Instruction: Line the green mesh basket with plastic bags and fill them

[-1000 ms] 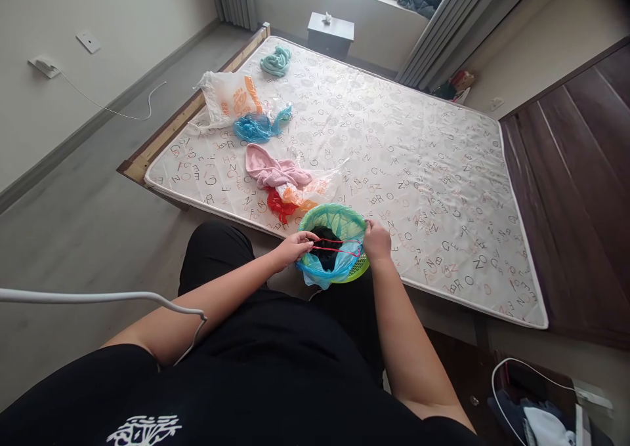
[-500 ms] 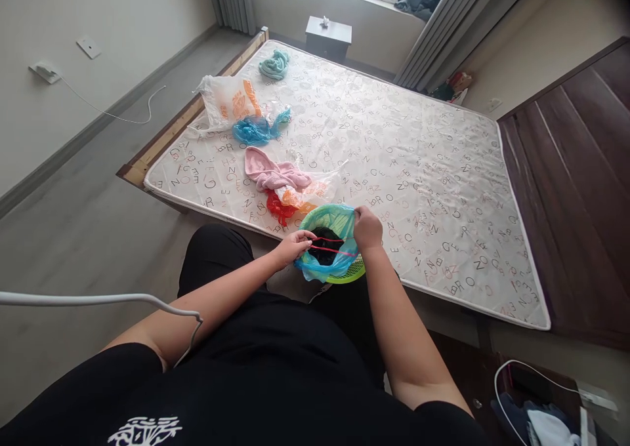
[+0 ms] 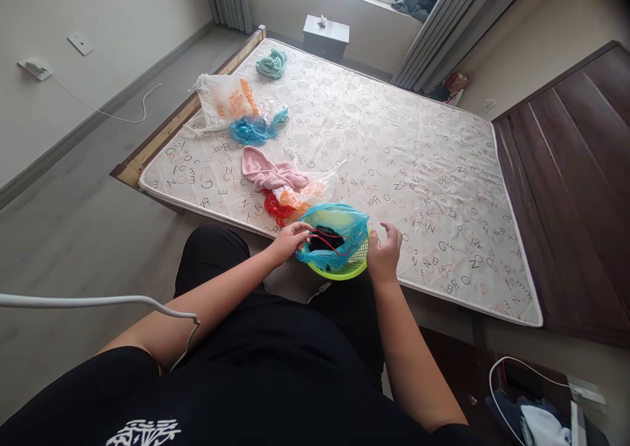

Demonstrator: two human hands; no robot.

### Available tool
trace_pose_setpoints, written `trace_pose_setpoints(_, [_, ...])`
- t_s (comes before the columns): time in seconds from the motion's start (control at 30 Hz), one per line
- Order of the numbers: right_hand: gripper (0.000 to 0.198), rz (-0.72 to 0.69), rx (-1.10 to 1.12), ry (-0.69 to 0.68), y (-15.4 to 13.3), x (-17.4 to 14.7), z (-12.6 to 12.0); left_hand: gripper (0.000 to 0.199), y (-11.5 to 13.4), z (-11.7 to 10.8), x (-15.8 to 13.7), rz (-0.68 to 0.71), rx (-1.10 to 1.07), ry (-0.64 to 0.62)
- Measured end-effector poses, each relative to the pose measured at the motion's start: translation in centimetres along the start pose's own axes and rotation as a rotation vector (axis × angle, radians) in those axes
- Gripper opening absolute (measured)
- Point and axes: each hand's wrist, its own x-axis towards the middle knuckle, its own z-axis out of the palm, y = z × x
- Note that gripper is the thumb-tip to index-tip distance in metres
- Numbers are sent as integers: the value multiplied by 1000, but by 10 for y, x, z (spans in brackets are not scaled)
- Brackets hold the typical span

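Observation:
A green mesh basket (image 3: 342,274) stands between my knees at the mattress edge, with a blue plastic bag (image 3: 355,220) lining it. Something black (image 3: 325,238) lies down inside the bag. My left hand (image 3: 294,239) is at the bag's left rim, its fingers pinched on a red drawstring (image 3: 327,236) that stretches across the opening. To the right of the basket, my right hand (image 3: 385,252) is off the bag, with its fingers apart and holding nothing.
Beyond the basket, the mattress (image 3: 418,170) bears a pink cloth (image 3: 273,170), a red bag (image 3: 278,208), a blue bag (image 3: 253,129), a white plastic bag (image 3: 221,101) and a teal cloth (image 3: 272,63). A white cable (image 3: 98,298) crosses near my left arm.
My right hand has let go of the bag's right edge and moved a little to the right. The bag's right side has drawn inward from the basket rim; my left hand keeps the drawstring.

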Motion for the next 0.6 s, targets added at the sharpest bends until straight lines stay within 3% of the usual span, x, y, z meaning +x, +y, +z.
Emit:
trace_pose_setpoints(0.17, [39, -207, 85, -316, -28, -43, 3, 36, 29, 14, -5, 59, 47, -46])
trace_pose_setpoints(0.3, [47, -107, 199, -510, -54, -52, 17, 39, 55, 29, -15, 111, 97, -144])
trace_pose_setpoints(0.4, [28, -46, 228, -451, -58, -41, 13, 42, 67, 29, -19, 138, 197, -159])
trace_pose_setpoints(0.5, [25, 37, 301, -297, -57, -29, -7, 45, 72, 11, -17, 61, 360, -95])
trace_pose_setpoints(0.6, [28, 159, 399, -176, -53, -18, -32, 20, 75, -14, -12, -90, 606, -111])
